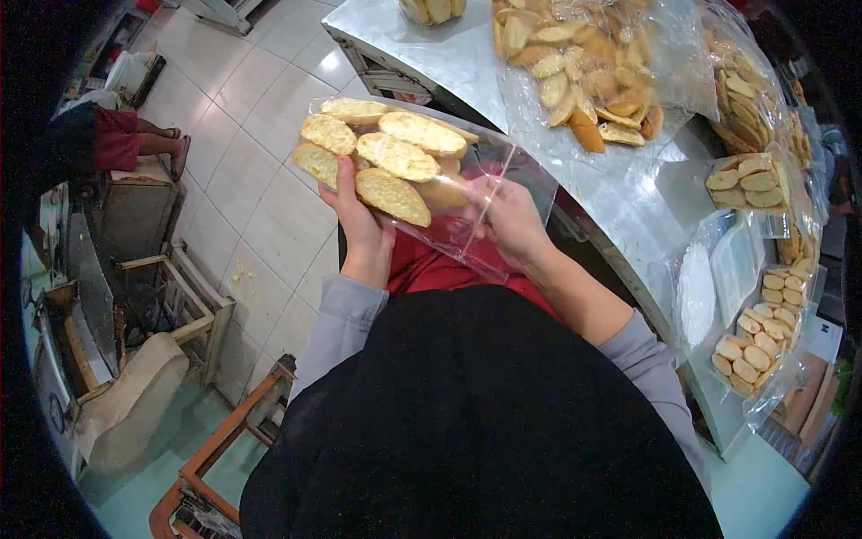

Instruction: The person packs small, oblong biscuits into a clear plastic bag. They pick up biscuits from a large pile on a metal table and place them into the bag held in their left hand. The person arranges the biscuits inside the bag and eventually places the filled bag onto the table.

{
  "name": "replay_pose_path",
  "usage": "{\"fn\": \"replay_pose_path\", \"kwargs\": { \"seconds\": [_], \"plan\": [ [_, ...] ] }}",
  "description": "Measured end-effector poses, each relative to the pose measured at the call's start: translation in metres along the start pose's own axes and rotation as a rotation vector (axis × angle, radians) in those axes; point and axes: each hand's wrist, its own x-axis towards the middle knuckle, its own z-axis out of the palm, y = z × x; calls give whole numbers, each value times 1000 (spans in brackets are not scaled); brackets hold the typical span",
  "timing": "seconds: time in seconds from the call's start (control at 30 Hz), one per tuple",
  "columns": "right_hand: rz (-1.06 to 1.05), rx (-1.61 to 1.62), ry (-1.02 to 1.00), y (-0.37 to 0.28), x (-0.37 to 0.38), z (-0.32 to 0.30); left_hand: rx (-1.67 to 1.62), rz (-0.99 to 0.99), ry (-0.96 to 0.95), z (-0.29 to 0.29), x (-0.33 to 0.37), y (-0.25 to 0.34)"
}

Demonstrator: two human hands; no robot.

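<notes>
A clear plastic bag (462, 235) of toasted bread slices (398, 157) is held up in front of me, tilted over the edge of the metal table. My left hand (357, 225) grips the filled end from below, its thumb pressed against the slices. My right hand (512, 220) is at the bag's open end, with its fingers reaching inside. The fingertips are closed on a brownish bread slice (444, 192), slightly blurred beside the stacked ones. Plastic covers part of those fingers.
On the metal table (620, 202) at right lies a large open bag of loose bread slices (584, 76). Packed bags (750, 184) and a tray pack (759, 346) line its far right side. A wooden chair frame (193, 323) stands left; a person's legs (148, 139) show beyond.
</notes>
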Motion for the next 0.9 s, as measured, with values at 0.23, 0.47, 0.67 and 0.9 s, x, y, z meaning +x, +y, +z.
{"fn": "replay_pose_path", "kwargs": {
  "seconds": [0.23,0.47,0.67,0.9],
  "plan": [
    [-157,-75,-46,-6,-11,-1,-131,-75,-65,-9,4,-7],
    [-794,-840,-138,-1,-8,10,-154,-17,-41,-2,-8,-3],
    [-829,-1072,-171,-3,-1,9,-52,4,-11,-2,-4,-9],
    [-674,-837,-477,-49,8,-67,-222,-174,6,-39,33,-4]
  ]
}}
